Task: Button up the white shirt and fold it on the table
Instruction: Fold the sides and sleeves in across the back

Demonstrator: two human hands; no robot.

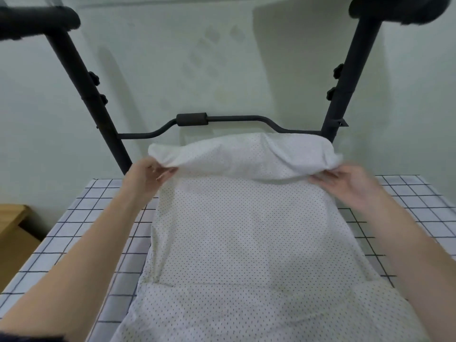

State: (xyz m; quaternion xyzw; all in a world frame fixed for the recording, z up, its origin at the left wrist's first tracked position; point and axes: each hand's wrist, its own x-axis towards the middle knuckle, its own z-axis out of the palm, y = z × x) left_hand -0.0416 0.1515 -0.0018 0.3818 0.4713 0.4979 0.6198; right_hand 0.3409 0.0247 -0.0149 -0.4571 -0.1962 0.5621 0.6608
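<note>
Head view: both hands apparently pinching white shirt's lifted far edge, no readable writing.

A white tablecloth with a thin dark grid pattern covers the work surface from left edge to right. Behind it stands a black metal tube frame: two slanted uprights, each carrying small black knobs, joined low down by a bent crossbar with a dark foam sleeve near its middle. Padded black ends top both uprights. A pale green wall fills the background. At the far left sits a light wooden piece of furniture.
</note>
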